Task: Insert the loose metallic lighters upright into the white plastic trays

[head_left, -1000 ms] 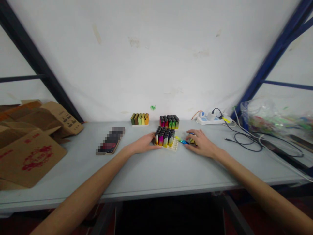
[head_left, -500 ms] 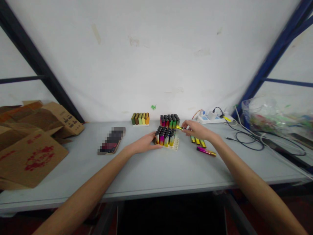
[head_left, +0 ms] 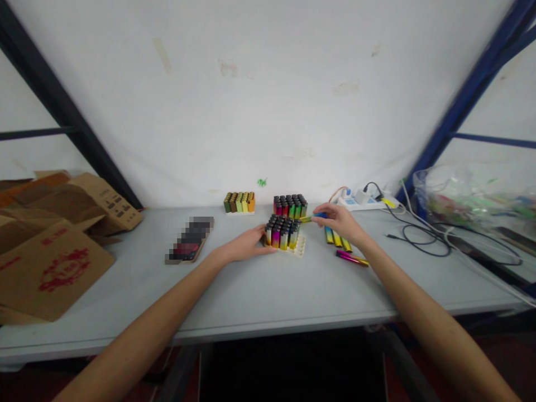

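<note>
The pale grey tabletop (head_left: 268, 296) runs back from its near edge, with folded cardboard (head_left: 79, 273) at the left and a pink-and-gold lighter (head_left: 350, 258) lying right of centre. Midway, the left hand (head_left: 247, 244), thumb and fingers apart, rests against the left side of a white tray (head_left: 300, 249) of upright lighters (head_left: 282, 233), while the right hand (head_left: 337, 221) pinches a blue-and-yellow lighter (head_left: 307, 219) near the tray's right rear. Farther back, a dark-topped cluster (head_left: 290, 207) and a power strip (head_left: 368, 205) sit before a scuffed white wall (head_left: 268, 111).

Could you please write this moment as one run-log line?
left hand: at left side of front lighter tray | right hand: holding yellow-blue lighter | pink-yellow lighter: lying on table
</note>
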`<state>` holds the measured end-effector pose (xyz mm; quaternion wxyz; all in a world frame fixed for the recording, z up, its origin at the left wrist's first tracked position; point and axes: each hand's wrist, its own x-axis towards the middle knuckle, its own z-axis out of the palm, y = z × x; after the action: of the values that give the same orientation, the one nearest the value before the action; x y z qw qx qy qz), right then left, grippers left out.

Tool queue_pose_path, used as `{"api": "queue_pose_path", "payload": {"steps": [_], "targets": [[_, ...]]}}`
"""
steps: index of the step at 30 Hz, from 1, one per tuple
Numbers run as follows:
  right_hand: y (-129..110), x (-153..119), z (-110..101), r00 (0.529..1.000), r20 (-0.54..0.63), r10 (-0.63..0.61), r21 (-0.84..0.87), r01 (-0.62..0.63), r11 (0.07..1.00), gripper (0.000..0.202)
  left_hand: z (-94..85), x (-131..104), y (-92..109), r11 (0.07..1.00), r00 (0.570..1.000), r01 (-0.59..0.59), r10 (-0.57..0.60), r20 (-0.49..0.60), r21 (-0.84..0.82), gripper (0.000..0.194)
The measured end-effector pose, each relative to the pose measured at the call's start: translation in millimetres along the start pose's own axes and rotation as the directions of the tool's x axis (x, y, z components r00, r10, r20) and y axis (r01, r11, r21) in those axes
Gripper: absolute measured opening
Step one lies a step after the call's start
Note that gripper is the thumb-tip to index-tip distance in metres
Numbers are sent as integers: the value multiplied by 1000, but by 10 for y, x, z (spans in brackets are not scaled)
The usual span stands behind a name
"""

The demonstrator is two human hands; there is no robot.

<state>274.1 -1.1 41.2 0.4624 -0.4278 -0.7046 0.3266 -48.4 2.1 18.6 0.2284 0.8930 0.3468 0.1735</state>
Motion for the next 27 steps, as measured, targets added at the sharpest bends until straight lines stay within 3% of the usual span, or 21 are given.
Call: {"api": "queue_pose_path", "payload": {"steps": [6, 18, 22, 27], "targets": [[-20, -15, 82, 985, -151, 81, 166, -56, 985, 47, -1, -4, -9, 1000, 1000, 13, -14, 11, 8, 59], [-191, -123, 283, 984, 86, 156, 340, -176, 924, 43, 1, 1, -12, 1000, 1000, -5, 6, 8, -24, 56], [-184, -139, 333, 981, 161, 106, 417, -165, 894, 40, 2, 1, -18, 1000, 1000, -3, 3, 16, -9, 55], [-181, -142, 375, 983, 101, 156, 321, -181, 930, 49, 9, 0, -21, 1000, 1000, -12, 12, 6, -11, 56]]}}
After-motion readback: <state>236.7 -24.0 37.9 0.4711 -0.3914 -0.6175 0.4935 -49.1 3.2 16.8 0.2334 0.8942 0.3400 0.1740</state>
